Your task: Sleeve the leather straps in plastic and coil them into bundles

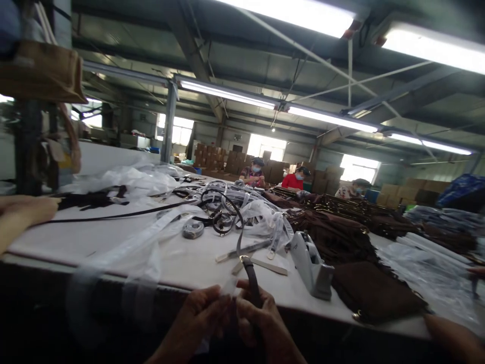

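At the table's near edge my left hand (pixel 200 313) is closed, fingers pinching a piece of translucent plastic film (pixel 228 287). Close beside it, my right hand (pixel 265 316) is closed around a dark leather strap (pixel 250 273) with a gold buckle (pixel 244 259). From the buckle the strap runs up and loops back over the table towards a pile of plastic-wrapped straps (pixel 227 194). Both hands' fingertips nearly meet at the film, and the lower fingers are in shadow. Just beyond lie pale flat strips (pixel 271 266) and a coiled wrapped strap (pixel 193 229).
A grey tape dispenser (pixel 312 265) stands to the right, by a brown pouch (pixel 375 290) and stacked brown pouches (pixel 333 232). Another person's hand (pixel 28 215) is at the left; one more hand (pixel 450 333) is at the right. Plastic sleeves (pixel 132 258) hang over the edge.
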`<action>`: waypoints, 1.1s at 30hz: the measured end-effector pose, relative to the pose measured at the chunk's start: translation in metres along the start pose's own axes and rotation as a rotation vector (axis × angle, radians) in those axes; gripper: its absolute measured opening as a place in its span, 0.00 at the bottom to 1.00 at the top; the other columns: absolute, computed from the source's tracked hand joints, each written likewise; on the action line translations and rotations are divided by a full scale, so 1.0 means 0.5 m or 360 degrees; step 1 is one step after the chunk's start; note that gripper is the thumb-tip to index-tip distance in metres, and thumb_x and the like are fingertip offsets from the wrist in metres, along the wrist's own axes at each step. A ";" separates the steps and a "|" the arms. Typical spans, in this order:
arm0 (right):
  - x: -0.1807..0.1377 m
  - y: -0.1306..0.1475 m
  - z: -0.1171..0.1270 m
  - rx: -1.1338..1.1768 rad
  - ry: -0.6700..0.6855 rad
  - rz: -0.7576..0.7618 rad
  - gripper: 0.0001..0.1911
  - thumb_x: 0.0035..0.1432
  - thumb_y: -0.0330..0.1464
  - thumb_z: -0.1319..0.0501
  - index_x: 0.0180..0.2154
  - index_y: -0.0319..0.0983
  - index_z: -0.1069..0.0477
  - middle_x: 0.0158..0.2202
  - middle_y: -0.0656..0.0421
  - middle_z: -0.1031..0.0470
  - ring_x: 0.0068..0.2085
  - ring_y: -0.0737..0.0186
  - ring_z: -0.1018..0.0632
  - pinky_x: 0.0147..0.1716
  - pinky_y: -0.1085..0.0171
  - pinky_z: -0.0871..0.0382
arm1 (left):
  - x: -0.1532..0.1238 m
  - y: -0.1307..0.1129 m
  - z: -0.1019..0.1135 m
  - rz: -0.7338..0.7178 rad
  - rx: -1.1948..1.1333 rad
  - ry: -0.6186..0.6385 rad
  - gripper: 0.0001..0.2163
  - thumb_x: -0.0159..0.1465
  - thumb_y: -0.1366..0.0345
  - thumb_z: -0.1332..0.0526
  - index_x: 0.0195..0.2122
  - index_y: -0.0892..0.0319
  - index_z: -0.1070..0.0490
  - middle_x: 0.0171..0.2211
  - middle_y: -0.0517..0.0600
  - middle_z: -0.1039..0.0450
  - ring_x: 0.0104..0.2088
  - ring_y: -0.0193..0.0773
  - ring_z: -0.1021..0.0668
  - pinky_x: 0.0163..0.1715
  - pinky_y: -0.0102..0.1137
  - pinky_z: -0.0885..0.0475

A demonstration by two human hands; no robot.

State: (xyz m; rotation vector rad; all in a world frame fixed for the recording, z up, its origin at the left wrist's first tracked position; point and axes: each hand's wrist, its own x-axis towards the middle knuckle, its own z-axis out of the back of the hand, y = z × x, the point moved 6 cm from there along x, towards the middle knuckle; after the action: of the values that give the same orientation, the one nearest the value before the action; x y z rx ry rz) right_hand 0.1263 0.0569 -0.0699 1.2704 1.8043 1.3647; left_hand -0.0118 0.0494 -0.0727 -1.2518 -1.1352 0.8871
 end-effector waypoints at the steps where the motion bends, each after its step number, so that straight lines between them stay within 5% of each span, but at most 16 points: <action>1: 0.000 -0.005 -0.008 -0.0036 0.0014 0.0015 0.21 0.51 0.43 0.25 0.40 0.36 0.23 0.24 0.62 0.28 0.17 0.74 0.39 0.16 0.70 0.50 | -0.004 -0.003 -0.004 -0.0004 0.0054 0.0029 0.26 0.61 0.37 0.35 0.30 0.60 0.23 0.24 0.48 0.26 0.21 0.32 0.29 0.21 0.26 0.37; 5: 0.011 0.011 -0.032 -0.0016 -0.0118 0.0071 0.18 0.53 0.41 0.26 0.25 0.35 0.28 0.17 0.63 0.34 0.18 0.74 0.41 0.17 0.70 0.52 | -0.023 -0.025 -0.001 -0.0002 0.0225 0.0018 0.26 0.64 0.40 0.38 0.28 0.61 0.25 0.24 0.48 0.28 0.23 0.33 0.30 0.23 0.26 0.37; 13: 0.021 0.014 -0.049 0.0098 -0.0243 0.0061 0.19 0.48 0.39 0.23 0.24 0.35 0.29 0.15 0.67 0.39 0.17 0.75 0.40 0.17 0.71 0.47 | -0.025 -0.053 0.016 0.0076 0.0117 -0.0119 0.17 0.57 0.51 0.28 0.28 0.60 0.25 0.23 0.44 0.28 0.24 0.32 0.32 0.24 0.25 0.38; 19: 0.035 0.109 -0.034 0.0272 -0.0381 0.0202 0.26 0.52 0.49 0.25 0.40 0.34 0.21 0.24 0.65 0.32 0.17 0.78 0.41 0.14 0.74 0.50 | -0.014 0.004 0.024 0.0223 -0.0096 -0.0089 0.19 0.51 0.49 0.25 0.25 0.62 0.25 0.20 0.46 0.28 0.21 0.30 0.34 0.22 0.26 0.43; 25: 0.055 0.268 -0.073 0.0441 -0.0185 0.0437 0.19 0.68 0.44 0.36 0.38 0.33 0.20 0.25 0.64 0.33 0.18 0.78 0.41 0.15 0.75 0.49 | -0.020 0.072 0.007 0.0303 -0.0123 -0.0090 0.15 0.51 0.56 0.26 0.23 0.62 0.26 0.19 0.45 0.30 0.21 0.30 0.33 0.23 0.26 0.42; 29: 0.064 0.294 -0.097 0.0442 -0.0182 0.0445 0.24 0.75 0.42 0.46 0.36 0.33 0.21 0.25 0.64 0.34 0.18 0.78 0.43 0.14 0.75 0.52 | -0.019 0.104 -0.009 0.0251 -0.0096 -0.0018 0.14 0.51 0.57 0.27 0.23 0.62 0.26 0.18 0.44 0.31 0.20 0.30 0.34 0.22 0.27 0.42; 33: 0.073 0.282 -0.106 0.0438 -0.0153 0.0443 0.23 0.74 0.44 0.44 0.35 0.34 0.21 0.25 0.64 0.35 0.17 0.78 0.44 0.14 0.75 0.52 | -0.021 0.121 -0.021 0.0241 -0.0070 0.0070 0.13 0.51 0.59 0.26 0.24 0.62 0.25 0.19 0.43 0.31 0.21 0.30 0.35 0.22 0.26 0.43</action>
State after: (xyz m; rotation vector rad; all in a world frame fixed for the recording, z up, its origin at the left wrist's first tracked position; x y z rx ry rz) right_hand 0.1172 0.0734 0.0839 1.7566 1.8468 1.1970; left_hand 0.0006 0.0449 -0.1334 -1.4014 -1.0402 0.9464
